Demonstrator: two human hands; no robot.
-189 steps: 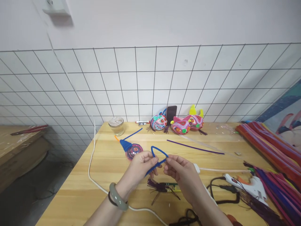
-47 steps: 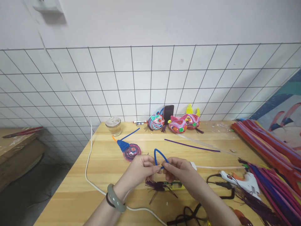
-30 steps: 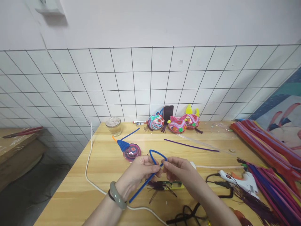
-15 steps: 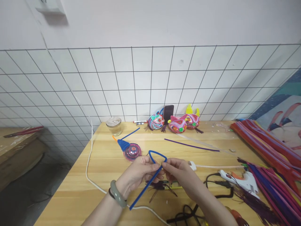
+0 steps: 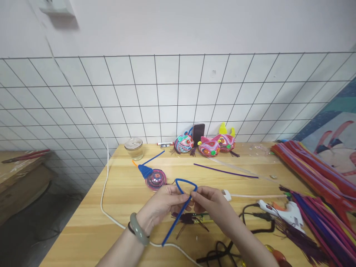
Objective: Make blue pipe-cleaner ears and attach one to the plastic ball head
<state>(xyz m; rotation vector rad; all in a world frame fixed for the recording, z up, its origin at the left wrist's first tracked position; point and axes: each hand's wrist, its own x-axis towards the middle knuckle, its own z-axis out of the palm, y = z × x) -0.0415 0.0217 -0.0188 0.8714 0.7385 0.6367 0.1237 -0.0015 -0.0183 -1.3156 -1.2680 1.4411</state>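
A blue pipe cleaner (image 5: 175,227) is bent into a triangular loop at its upper end, with a long straight tail slanting down to the left. My left hand (image 5: 168,202), with a bangle at the wrist, pinches it at the loop's lower left. My right hand (image 5: 213,202) pinches the right side of the loop, fingertips close to the left ones. Just beyond my left hand lies a round pink and purple coiled piece (image 5: 156,180) with a shiny centre. A blue wound triangle (image 5: 145,171) with an orange tip touches its edge.
Several decorated pipe-cleaner figures (image 5: 210,147) and a phone (image 5: 198,135) stand by the tiled wall. A glass jar (image 5: 134,149) is at the back left. A purple pipe cleaner (image 5: 225,170), a white glue gun (image 5: 283,213), cables and bundled pipe cleaners (image 5: 314,218) lie on the right.
The pipe cleaner's straight tail has swung slightly right, its lower end now further right. Both hands keep their pinch in nearly the same place. The view has shifted a little.
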